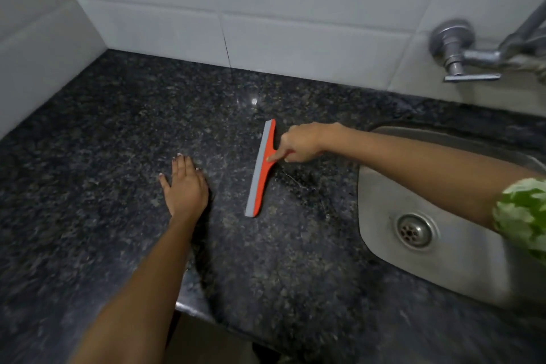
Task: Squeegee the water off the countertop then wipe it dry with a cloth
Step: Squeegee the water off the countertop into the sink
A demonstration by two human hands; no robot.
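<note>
left hand (185, 186) flat, palm down, fingers together and pointing away, thumb splayed out, forearm bare and stretched forward. right hand (301, 143) closed in a grip, index finger extended straight past the knuckles, back of hand up. right arm reaches across from the right, green-patterned sleeve (523, 216) at the upper arm.

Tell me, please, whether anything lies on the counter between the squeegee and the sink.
Nothing visible does. The right hand has its grip on the squeegee, and only bare dark counter separates the blade from the sink. The left hand rests flat on the opposite side.
</note>
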